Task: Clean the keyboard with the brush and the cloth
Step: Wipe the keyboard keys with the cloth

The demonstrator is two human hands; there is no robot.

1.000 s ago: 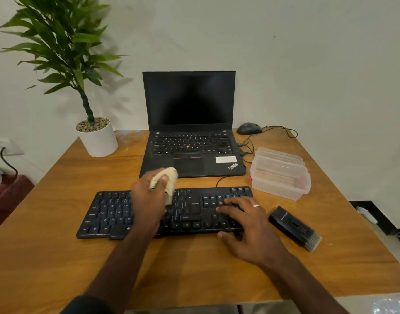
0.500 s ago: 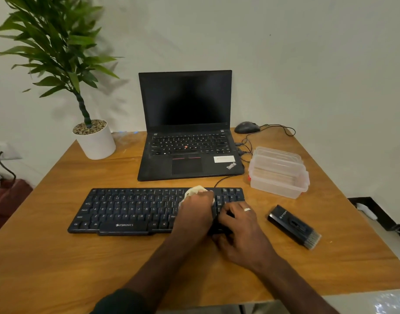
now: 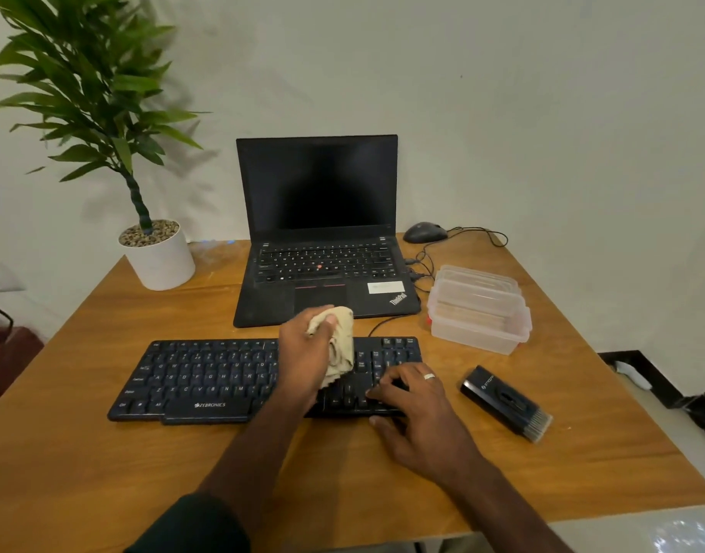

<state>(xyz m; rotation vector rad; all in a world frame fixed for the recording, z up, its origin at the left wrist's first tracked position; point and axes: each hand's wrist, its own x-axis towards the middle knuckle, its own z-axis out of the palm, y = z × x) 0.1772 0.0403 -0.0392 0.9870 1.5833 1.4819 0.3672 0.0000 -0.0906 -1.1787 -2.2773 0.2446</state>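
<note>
While my left hand [image 3: 303, 353] is gripping the bunched cloth [image 3: 338, 345] over the keyboard [image 3: 207, 377] at frame centre, my right hand [image 3: 418, 409] is resting spread fingers [image 3: 382, 387] on its right keys; the brush [image 3: 506, 403] is lying right of it on the table [image 3: 103, 472].

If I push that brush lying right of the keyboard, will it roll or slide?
The brush looks like a flat, boxy block, so it would probably slide, not roll. Its bristle end may drag a little. It lies flat on the table, so tipping seems unlikely.

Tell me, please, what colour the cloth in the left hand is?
The cloth is pale beige, clearest in the head view.
</note>
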